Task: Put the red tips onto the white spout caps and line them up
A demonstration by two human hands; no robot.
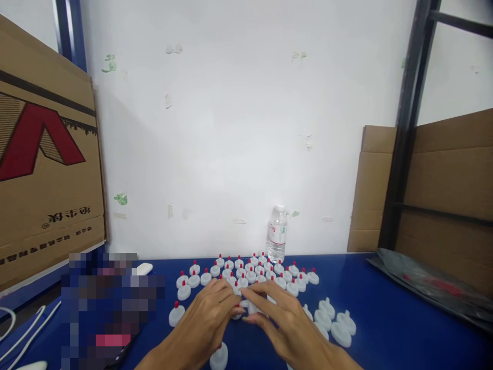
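Note:
My left hand (206, 321) and my right hand (283, 321) meet over the blue table (385, 308), fingertips together on a small white cap (252, 307) between them. Behind my fingers stand several white caps with red tips (246, 270) in rows. One red-tipped cap (176, 314) sits alone to the left of my left hand. Plain white caps (334, 321) without red tips lie to the right of my right hand. Another white cap (219, 357) sits near my left wrist.
A clear water bottle (277, 234) stands against the white wall behind the caps. A cardboard box (42, 169) leans at the left, more cardboard (447, 174) behind a dark rack post at the right. A black bag (431, 285) lies right; white cables (23, 329) at the left edge.

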